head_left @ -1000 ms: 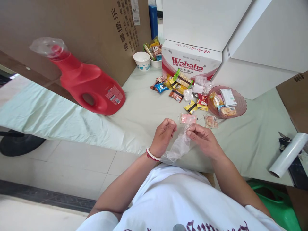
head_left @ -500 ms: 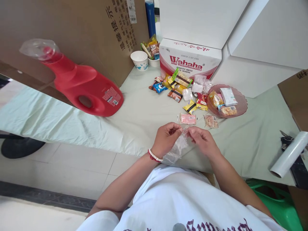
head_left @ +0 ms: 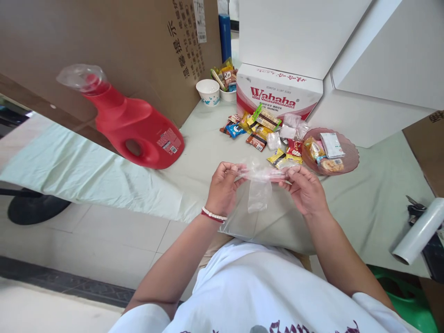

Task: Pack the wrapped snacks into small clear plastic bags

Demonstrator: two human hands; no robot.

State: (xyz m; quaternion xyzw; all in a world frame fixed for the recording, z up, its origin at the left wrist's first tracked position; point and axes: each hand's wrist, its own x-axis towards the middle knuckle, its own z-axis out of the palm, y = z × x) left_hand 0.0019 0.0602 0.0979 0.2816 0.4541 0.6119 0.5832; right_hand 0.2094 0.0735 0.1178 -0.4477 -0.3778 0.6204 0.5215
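L hand (head_left: 222,187) & R hand (head_left: 308,189) each pinched on clear plastic bag (head_left: 259,196), stretched btwn them over counter (head_left: 367,199), loose part hanging. Film looks thin: best keep tension even, grip light, no jerks, else poss. tear.

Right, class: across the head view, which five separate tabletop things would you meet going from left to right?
Red jug → patterned paper cup → clear plastic bag → pink scalloped dish → white roll.
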